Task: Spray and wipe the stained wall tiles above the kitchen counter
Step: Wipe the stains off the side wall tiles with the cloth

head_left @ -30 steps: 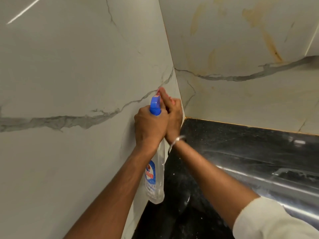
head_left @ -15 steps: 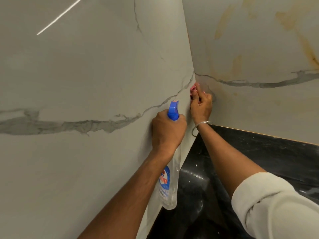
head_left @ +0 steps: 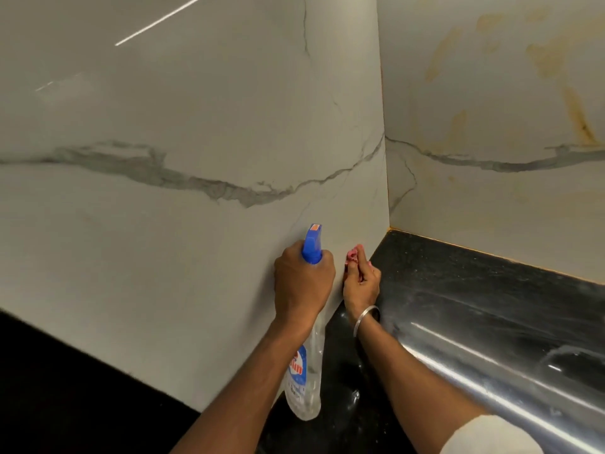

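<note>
I'm in a kitchen: glossy marble-look wall tiles point(head_left: 196, 109), some marked with yellow-brown stains point(head_left: 577, 117), meet in a corner above a polished black stone counter point(head_left: 465, 283)

Glossy marble-look tiles point(head_left: 196, 126), polished black counter point(head_left: 458, 283)

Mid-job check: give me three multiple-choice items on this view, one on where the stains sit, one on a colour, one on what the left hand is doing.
1. Relative to the wall corner, the yellow-brown stains lie:
A) to its left
B) to its right
C) exactly on it

2. The spray bottle has a nozzle head coloured:
A) blue
B) red
C) green

3. The left hand is:
A) flat on the wall
B) hanging idle
C) gripping the spray bottle

Answers:
1 B, the streaks all sit to its right.
2 A, the head above the fist is blue.
3 C, its fingers wrap the neck.
</note>
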